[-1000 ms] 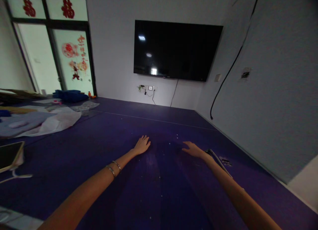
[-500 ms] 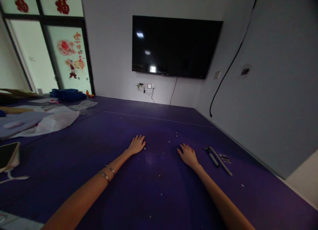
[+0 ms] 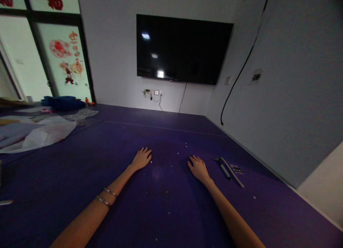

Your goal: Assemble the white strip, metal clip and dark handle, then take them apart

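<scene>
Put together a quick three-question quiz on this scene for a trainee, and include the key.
1. Multiple choice. Which of these lies nearest the right hand?
a) the blue bundle
b) the grey two-armed tool
c) the black screen
2. True or false: the left hand is gripping a tool.
3. Fill the gap: the two bracelets circle the person's ____ arm.

Key
1. b: it lies on the purple surface, just beyond the right hand on its outer side.
2. False: it looks palm down on that surface with its fingers spread, and no tool shows in it.
3. left
</scene>
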`<state>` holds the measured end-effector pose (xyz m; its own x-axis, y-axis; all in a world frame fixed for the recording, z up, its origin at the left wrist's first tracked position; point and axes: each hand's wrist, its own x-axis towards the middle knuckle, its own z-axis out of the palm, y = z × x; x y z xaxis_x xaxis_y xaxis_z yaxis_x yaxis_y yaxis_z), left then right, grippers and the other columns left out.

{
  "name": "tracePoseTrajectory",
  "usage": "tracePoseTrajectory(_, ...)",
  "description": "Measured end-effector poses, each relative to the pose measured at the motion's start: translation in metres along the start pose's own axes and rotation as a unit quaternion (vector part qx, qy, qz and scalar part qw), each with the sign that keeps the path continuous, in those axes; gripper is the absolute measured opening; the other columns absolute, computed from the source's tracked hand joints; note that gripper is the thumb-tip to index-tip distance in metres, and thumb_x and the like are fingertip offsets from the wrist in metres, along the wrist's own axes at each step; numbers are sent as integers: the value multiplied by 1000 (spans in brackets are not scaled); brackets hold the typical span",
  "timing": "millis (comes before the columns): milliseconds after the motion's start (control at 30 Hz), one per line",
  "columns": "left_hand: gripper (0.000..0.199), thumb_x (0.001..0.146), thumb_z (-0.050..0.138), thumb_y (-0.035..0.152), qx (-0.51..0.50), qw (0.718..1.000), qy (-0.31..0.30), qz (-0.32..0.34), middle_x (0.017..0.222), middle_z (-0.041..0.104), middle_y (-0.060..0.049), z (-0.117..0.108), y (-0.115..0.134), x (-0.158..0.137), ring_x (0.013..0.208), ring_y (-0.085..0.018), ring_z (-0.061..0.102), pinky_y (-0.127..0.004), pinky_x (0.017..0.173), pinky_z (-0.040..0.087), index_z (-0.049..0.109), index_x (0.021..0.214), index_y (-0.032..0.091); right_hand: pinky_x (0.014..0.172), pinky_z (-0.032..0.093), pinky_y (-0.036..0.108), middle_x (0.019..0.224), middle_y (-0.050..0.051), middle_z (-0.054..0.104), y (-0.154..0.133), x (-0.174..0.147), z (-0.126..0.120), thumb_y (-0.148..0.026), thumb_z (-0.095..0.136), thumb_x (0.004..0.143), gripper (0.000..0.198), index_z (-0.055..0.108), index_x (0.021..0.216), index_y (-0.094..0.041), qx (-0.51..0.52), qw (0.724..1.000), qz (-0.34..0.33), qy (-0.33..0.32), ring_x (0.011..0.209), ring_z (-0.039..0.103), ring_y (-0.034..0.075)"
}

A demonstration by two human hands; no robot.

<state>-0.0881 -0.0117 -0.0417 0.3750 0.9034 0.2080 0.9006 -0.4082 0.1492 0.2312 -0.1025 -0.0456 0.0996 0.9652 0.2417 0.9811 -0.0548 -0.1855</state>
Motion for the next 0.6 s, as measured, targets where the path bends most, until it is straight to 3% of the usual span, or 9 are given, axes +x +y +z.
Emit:
tracePoseTrajectory(400,50,88,26,40,-1,1000,2,3,141,35,-10,1,-3,-2,132,-28,25,-44,105,22,44,130,18,104,24,38,133,14,46,0,2,-2,-36,35,87,48,50,125,-12,64,998,-6,20,126,35,26)
tracePoseTrajectory(500,51,88,27,41,2,1000,-2,3,141,35,-10,2,-4,-1,132,-28,25,-44,105,23,43,131,19,102,29,26,127,14,52,10,7,-18,-27,38,86,41,56,119,-9,98,994,4,54,120,44,20)
tracePoseTrajectory(600,52,88,26,41,8,1000,-4,6,141,35,-11,2,-5,0,132,-28,25,-44,105,23,42,132,18,95,35,20,120,11,58,36,11,-46,-20,40,82,37,62,111,-12,85,991,72,72,112,52,17)
